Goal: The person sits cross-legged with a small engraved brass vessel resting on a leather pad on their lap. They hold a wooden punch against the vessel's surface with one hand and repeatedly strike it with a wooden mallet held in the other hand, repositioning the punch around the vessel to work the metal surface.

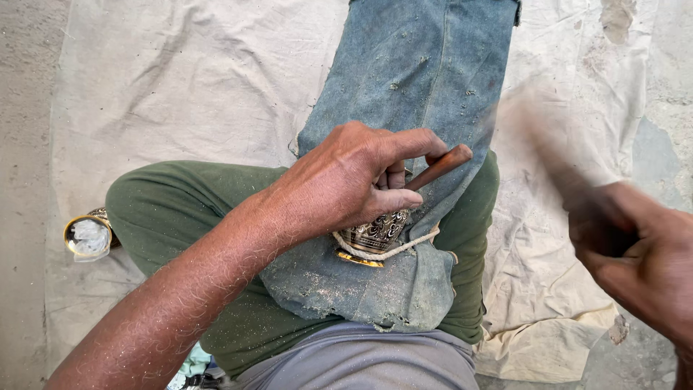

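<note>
Engraved metal cup (377, 232): pinned on denim lap cloth (404, 87) under left hand (339, 180), which grips a wooden-handled tool (439, 166) angled up-right. Right hand (635, 253), well right of cup, blurred, apparently clenched on something.

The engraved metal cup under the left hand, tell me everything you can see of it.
The engraved metal cup is small and mostly hidden by the left hand, which presses down on it. Its visible wall is dark with fine pale floral engraving, and a bright golden rim shows at the bottom edge. A pale rope loops around it. It sits on a dust-flecked piece of blue denim laid over the person's green-trousered leg. The same hand holds a wooden-handled tool above it; the tip is hidden.
</note>
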The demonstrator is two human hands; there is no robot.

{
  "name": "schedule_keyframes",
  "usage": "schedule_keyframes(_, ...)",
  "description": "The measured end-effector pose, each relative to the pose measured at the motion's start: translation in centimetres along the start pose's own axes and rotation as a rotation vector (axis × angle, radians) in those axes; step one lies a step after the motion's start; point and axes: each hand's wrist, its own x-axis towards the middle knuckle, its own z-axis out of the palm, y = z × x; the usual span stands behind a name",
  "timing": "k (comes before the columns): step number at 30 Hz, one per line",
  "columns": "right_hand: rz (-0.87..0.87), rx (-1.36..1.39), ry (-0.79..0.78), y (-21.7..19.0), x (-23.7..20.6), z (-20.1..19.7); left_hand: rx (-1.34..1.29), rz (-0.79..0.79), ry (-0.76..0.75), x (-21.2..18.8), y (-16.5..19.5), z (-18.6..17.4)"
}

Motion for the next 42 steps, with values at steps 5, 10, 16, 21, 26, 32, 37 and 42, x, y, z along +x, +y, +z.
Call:
schedule_keyframes(5, -0.08, 0.144, 0.034, 0.1, 0.1, -0.2, 0.026, 0.068, 0.04, 0.0, 0.2, -0.1)
schedule_keyframes(10, 0.503, 0.569, 0.045, -1.4, 0.6, -0.2, -0.002, 0.015, -0.002, 0.1, 0.1, -0.2)
schedule_keyframes(16, 0.343, 0.516, 0.039, -2.1, 0.6, -0.1, -0.03, 0.035, 0.024, -0.2, 0.0, -0.1)
schedule_keyframes(21, 0.123, -0.237, -0.101, -0.5, 0.7, -0.4, -0.026, 0.073, 0.039, -0.2, -0.4, -0.1)
schedule_keyframes(26, 0.113, -0.271, -0.037, 0.1, 0.8, 0.4, -0.023, 0.016, 0.047, -0.1, -0.4, 0.1)
schedule_keyframes(32, -0.011, -0.149, 0.036, -2.3, 1.3, 0.1, -0.032, -0.011, 0.035, -0.3, -0.2, -0.1)
schedule_keyframes(37, -0.028, -0.22, 0.036, -3.8, 0.9, -0.5, -0.05, 0.01, 0.061, -0.3, -0.3, -0.1)
schedule_keyframes(42, -0.119, -0.238, 0.02, -3.2, 1.3, -0.7, -0.072, -0.021, 0.041, -0.5, -0.3, -0.1)
